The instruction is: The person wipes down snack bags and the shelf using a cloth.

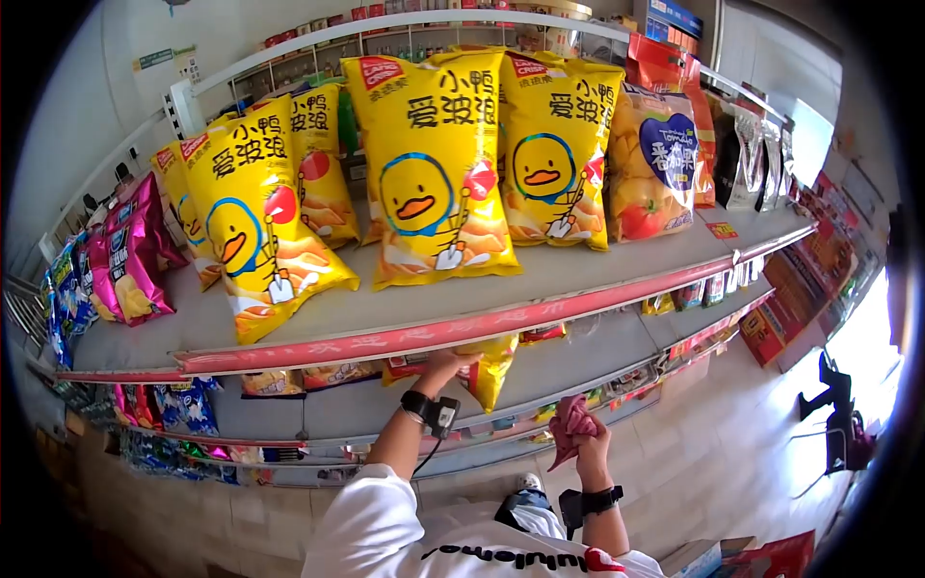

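Note:
My left hand [451,367] reaches in under the top shelf's red front strip, its fingers closed at the side of a yellow snack bag [494,374]. That bag hangs tilted over the lower shelf, and its upper part is hidden behind the strip. In front of the shelving, my right hand [595,445] is closed around a crumpled dark pink cloth [572,428]. Above, on the top shelf, several yellow duck-printed snack bags stand upright, among them a large one in the middle [424,183] and a leaning one at the left [252,226].
The grey top shelf [568,275] has a red edge strip [434,332]. Beside the yellow bags stand a tomato snack bag [653,164] and magenta packs [132,255]. More packets fill the lower shelves. Tiled floor [713,433] and a dark chair [848,438] lie to the right.

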The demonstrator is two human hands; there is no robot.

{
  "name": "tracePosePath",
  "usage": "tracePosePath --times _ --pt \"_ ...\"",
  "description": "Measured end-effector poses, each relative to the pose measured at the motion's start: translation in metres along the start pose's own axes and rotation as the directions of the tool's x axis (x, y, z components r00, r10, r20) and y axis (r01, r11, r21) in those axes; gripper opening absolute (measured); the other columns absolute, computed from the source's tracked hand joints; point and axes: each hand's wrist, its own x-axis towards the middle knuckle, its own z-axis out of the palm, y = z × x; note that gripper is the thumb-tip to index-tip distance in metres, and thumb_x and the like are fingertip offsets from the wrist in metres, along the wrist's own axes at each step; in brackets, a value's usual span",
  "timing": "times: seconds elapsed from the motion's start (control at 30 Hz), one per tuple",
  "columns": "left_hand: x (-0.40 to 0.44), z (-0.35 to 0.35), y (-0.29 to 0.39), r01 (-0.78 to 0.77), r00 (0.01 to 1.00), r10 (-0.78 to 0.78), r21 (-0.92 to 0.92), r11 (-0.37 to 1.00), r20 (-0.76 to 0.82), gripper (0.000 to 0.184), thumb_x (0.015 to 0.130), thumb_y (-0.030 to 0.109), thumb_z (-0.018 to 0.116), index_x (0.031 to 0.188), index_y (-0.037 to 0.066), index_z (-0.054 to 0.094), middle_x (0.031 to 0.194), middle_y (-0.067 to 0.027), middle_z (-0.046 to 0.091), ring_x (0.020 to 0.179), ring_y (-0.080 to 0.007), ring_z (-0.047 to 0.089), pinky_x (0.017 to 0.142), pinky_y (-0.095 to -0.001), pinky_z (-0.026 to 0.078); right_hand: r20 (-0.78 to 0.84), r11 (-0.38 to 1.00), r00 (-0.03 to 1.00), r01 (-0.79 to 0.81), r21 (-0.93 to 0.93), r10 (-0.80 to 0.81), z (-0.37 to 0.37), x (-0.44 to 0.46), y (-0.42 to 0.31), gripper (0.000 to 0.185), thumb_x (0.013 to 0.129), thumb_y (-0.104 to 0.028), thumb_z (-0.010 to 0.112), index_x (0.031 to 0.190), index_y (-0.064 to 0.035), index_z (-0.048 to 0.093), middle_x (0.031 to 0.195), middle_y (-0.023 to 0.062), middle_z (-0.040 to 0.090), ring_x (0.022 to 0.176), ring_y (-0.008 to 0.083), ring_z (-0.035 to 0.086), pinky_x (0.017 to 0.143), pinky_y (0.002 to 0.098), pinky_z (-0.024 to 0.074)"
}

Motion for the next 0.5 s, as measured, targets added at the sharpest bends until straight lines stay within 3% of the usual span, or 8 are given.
tracePosePath --times 0.07,0.13,0.27,0.33,0.37,0.4,0.47,0.5 --pt "-0.011 0.0 -0.002 -0.481 0.872 0.489 0.138 0.866 -0.027 0.052 0.056 0.007 0.075 0.101 0.0 0.05 0.098 -0.0038 0.054 0.087 -0.0139 0.052 0.078 -0.0267 0.042 -0.02 1.0 1.0 -0.01 0.017 0.01 0.01 -0.011 0.001 0.053 0.046 0.01 0.045 0.097 0.004 0.057 0.083 0.003 0.055 0.073 0.0135 0.053 0.065 0.0219 0.0431" --pt "-0.026 -0.005 -0.001 -0.433 0.9 0.429 0.038 0.901 0.074 0.065 0.053 0.015 0.078 0.107 -0.001 0.044 0.103 -0.0113 0.052 0.095 -0.0174 0.05 0.083 -0.0287 0.04 -0.013 0.999 1.0 -0.019 0.043 0.019 0.017 -0.019 0.003 0.053 0.046 0.009 0.045 0.098 0.0044 0.056 0.083 0.0039 0.055 0.073 0.0142 0.053 0.064 0.0221 0.0438" --pt "-0.077 -0.007 0.02 -0.431 0.9 0.424 0.344 0.834 0.099 0.064 0.051 0.013 0.076 0.106 0.003 0.045 0.099 -0.0126 0.055 0.093 -0.0236 0.054 0.077 -0.0296 0.043 -0.03 0.998 0.998 -0.054 0.017 0.055 0.021 -0.029 0.003 0.051 0.047 0.009 0.045 0.096 0.0051 0.056 0.081 0.004 0.055 0.072 0.0147 0.053 0.064 0.0226 0.0442" --pt "-0.099 -0.003 0.047 -0.356 0.902 0.4 0.803 0.477 0.162 0.055 0.053 0.015 0.074 0.101 0.003 0.049 0.095 -0.0117 0.057 0.087 -0.0246 0.056 0.073 -0.0332 0.045 -0.063 1.0 0.998 0.006 0.029 -0.004 0.019 -0.025 0.008 0.047 0.049 0.009 0.043 0.094 0.0056 0.055 0.081 0.0059 0.057 0.072 0.0166 0.056 0.064 0.0238 0.0459" --pt "-0.089 -0.008 0.024 -0.391 0.864 0.459 0.848 0.359 0.204 0.056 0.054 0.019 0.072 0.103 0.005 0.048 0.093 -0.0137 0.057 0.084 -0.0287 0.056 0.069 -0.0363 0.045 -0.104 0.999 0.994 0.028 0.045 -0.023 0.02 -0.023 0.009 0.045 0.049 0.01 0.043 0.092 0.0049 0.056 0.079 0.0055 0.057 0.07 0.0162 0.055 0.063 0.0233 0.0455" --pt "-0.089 -0.005 0.018 -0.392 0.867 0.454 0.846 0.361 0.208 0.056 0.054 0.019 0.072 0.103 0.005 0.048 0.093 -0.0137 0.057 0.084 -0.0287 0.056 0.069 -0.0363 0.045 -0.11 0.999 0.994 0.023 0.044 -0.019 0.022 -0.019 0.012 0.045 0.049 0.01 0.043 0.092 0.0049 0.056 0.079 0.0055 0.057 0.07 0.0162 0.055 0.063 0.0233 0.0455" --pt "-0.088 0.009 0.005 -0.326 0.883 0.41 0.927 0.186 0.229 0.057 0.058 0.021 0.069 0.106 0.005 0.043 0.103 -0.0125 0.051 0.089 -0.0254 0.054 0.069 -0.0398 0.043 -0.176 0.97 0.956 0.219 -0.102 -0.234 0.024 -0.012 0.014 0.043 0.049 0.01 0.043 0.089 0.0042 0.057 0.079 0.0059 0.057 0.067 0.0156 0.055 0.062 0.0221 0.045" --pt "-0.081 0.016 -0.01 -0.361 0.887 0.387 0.903 0.235 0.253 0.068 0.059 0.029 0.069 0.115 0.006 0.038 0.116 -0.0144 0.044 0.105 -0.0281 0.045 0.08 -0.047 0.037 -0.198 0.984 0.968 0.132 -0.123 -0.155 0.031 -0.013 0.005 0.042 0.05 0.01 0.046 0.089 0.0023 0.057 0.081 0.0054 0.056 0.072 0.0171 0.054 0.068 0.024 0.0437"
